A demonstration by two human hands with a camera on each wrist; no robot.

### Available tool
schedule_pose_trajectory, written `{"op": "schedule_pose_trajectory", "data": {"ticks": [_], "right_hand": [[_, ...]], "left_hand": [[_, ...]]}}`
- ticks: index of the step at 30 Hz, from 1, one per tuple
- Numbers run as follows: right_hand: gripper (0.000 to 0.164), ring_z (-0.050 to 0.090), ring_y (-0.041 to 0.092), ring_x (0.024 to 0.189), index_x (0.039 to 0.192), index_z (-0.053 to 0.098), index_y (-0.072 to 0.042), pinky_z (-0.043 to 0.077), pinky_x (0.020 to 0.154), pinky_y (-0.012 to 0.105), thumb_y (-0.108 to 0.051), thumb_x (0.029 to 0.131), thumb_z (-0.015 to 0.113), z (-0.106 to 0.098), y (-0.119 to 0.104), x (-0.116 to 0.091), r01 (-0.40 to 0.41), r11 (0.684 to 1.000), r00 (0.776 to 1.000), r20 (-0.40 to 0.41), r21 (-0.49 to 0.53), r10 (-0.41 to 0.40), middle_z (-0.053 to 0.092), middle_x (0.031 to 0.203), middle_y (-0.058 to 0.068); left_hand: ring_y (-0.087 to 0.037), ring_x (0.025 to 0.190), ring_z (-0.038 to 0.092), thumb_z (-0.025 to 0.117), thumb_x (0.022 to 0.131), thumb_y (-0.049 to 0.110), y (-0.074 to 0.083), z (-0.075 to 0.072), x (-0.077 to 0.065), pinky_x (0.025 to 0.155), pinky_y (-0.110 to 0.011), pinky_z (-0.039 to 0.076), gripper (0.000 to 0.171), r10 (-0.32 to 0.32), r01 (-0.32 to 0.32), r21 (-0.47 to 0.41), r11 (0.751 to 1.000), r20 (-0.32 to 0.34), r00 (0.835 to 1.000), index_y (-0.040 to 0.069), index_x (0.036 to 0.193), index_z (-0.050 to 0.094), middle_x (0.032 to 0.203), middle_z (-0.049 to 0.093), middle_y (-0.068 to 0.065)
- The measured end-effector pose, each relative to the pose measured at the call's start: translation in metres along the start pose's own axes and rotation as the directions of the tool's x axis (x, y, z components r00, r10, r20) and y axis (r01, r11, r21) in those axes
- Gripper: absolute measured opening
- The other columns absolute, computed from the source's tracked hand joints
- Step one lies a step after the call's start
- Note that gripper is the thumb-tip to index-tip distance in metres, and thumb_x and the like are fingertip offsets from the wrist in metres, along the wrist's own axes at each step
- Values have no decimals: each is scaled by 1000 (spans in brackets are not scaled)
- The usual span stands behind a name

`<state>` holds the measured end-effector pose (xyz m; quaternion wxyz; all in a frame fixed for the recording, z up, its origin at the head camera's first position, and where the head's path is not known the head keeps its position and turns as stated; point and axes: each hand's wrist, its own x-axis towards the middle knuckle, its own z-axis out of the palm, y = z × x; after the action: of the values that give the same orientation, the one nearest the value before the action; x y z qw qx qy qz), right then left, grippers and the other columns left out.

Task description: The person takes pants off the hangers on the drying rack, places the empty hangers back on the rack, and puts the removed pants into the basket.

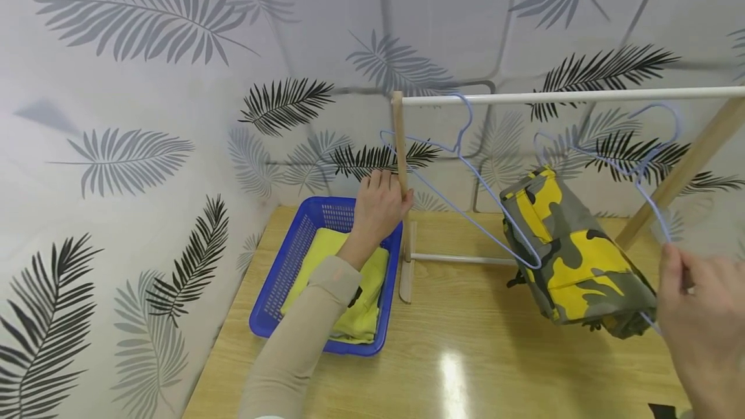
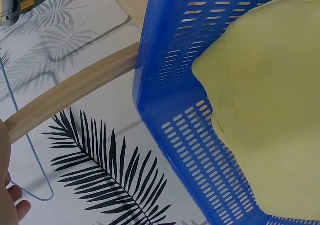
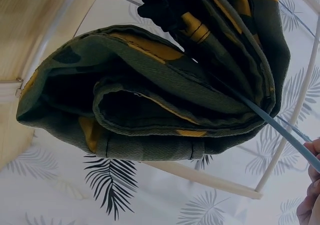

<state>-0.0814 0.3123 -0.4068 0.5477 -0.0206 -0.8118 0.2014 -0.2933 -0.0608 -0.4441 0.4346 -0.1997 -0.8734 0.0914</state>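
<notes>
My left hand [image 1: 378, 205] grips the wooden post [image 1: 400, 141] of a clothes rack, its thumb across the post. In the left wrist view this post [image 2: 75, 92] runs up to the hand at the left edge. My right hand [image 1: 707, 309] pinches one side of a light-blue wire hanger [image 1: 652, 202]. Folded camouflage pants [image 1: 582, 264] in yellow, grey and black hang over that hanger's lower bar. From the right wrist view, the folded layers of the pants [image 3: 150, 100] show around the wire. The hanger's hook appears just below the rail.
The rack's white rail [image 1: 582, 96] runs across the right side. A bare blue hanger [image 1: 460, 147] hangs near its left end, overlapping the pants. Below my left arm, a blue plastic basket [image 1: 273, 277] holds folded yellow cloth [image 1: 317, 254] on the wooden table [image 1: 454, 341].
</notes>
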Motion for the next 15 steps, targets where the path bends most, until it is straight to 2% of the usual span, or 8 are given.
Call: {"op": "schedule_pose_trajectory", "data": {"ticks": [5,7,9,11,15], "right_hand": [[52,41,54,68,79,65,19,20,71,28,-27,103,59,4,-8,-6,9,999,994,-109,44,-5,55,67,37],[50,39,54,66,75,63,18,18,72,24,-24,101,60,4,-14,-8,11,998,989,-148,60,-2,54,64,36],[48,39,54,65,74,63,18,20,70,27,-22,100,62,5,-15,-11,8,997,985,-174,72,5,54,63,36],[48,40,55,66,73,64,18,23,67,36,-22,100,63,6,-13,-14,3,998,982,-186,70,10,55,63,35],[46,42,56,65,74,67,16,22,64,49,-22,99,66,9,-6,-20,-4,998,977,-211,67,18,57,63,34]], "left_hand": [[-26,98,69,61,105,45,1,-2,-1,79,-35,57,39,-14,16,-44,999,52,999,9,95,72,99,76,-8],[-26,97,70,60,105,45,1,-4,-3,79,-35,58,39,-24,29,-69,997,74,997,9,97,72,100,76,-8],[-26,94,70,60,104,47,2,-6,-5,77,-36,58,40,-36,43,-90,995,81,996,9,97,71,99,76,-8],[-26,89,69,61,103,48,2,-9,-8,75,-35,57,40,-47,55,-110,992,72,996,9,98,70,96,75,-7],[-26,86,67,68,99,49,6,-18,-14,76,-36,56,40,-83,88,-153,984,43,996,9,98,66,92,73,-7]]}}
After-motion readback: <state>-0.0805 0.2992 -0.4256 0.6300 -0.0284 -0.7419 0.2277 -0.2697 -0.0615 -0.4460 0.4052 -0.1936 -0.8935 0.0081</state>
